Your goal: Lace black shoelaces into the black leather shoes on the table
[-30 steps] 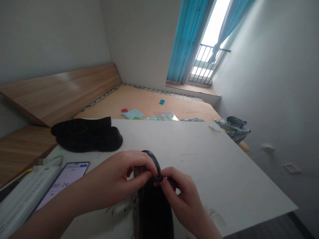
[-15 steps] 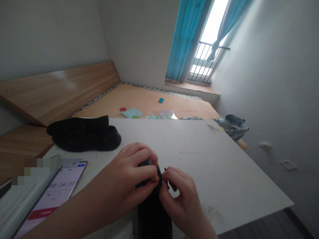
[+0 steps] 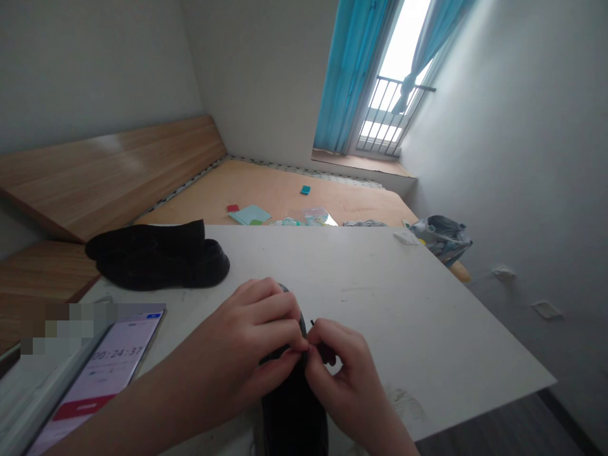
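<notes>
A black shoe [image 3: 294, 415] stands at the table's near edge, between my hands. My left hand [image 3: 259, 339] is curled over its upper part, the thumb and fingers closed on the opening's right edge. My right hand [image 3: 342, 370] is pinched close against the left fingertips, at the shoe's right side. From its grip pokes the tip of a thin black strip [image 3: 312, 323]; whether this is a lace or a strap I cannot tell. The fingers hide most of the strip and the spot where they meet the shoe.
More black footwear [image 3: 161, 256] lies at the left of the white table [image 3: 403, 304]. Nearer me, a phone [image 3: 109, 373] displays a timer. Beyond the table are a wooden bed board [image 3: 266, 177] with small packets and, at right, a plastic bag [image 3: 441, 237].
My left hand has shifted slightly down, its fingers closing nearer to the right fingertips. Less of the black strip shows beside my right hand. The shoe stays in place.
</notes>
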Available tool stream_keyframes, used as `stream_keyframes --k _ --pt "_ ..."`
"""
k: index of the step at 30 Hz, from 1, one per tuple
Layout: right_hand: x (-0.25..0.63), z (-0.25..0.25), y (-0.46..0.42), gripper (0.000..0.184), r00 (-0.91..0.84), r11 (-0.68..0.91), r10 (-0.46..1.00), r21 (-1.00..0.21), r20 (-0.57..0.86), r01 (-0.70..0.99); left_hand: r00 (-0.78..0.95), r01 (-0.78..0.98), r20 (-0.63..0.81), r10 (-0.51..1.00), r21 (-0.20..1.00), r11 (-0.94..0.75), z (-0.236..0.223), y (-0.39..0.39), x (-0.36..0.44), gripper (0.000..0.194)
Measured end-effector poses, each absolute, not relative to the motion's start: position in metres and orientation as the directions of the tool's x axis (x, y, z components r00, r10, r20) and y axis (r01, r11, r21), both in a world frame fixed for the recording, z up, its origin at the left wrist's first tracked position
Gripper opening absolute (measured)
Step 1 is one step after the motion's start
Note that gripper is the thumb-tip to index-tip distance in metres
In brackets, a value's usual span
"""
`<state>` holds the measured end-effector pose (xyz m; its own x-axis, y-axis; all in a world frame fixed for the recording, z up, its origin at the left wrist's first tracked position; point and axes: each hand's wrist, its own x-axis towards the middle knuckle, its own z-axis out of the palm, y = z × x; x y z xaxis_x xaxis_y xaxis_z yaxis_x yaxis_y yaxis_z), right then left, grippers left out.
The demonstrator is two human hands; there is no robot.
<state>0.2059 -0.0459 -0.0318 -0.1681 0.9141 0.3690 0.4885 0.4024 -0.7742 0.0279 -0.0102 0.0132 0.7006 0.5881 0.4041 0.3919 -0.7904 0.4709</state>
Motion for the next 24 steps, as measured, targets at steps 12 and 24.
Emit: stream_keyframes --k 12,24 --pt "0.210 -0.037 -0.049 0.020 -0.081 0.327 0.944 -0.886 0.319 0.327 0.662 0.419 0.294 0.690 0.618 -0.665 0.010 -0.003 0.028 0.013" --pt "0.220 -0.032 -0.050 0.008 -0.068 0.288 0.957 -0.897 0.282 0.335 0.649 0.357 0.265 0.713 0.722 -0.593 0.008 -0.002 0.037 0.018"
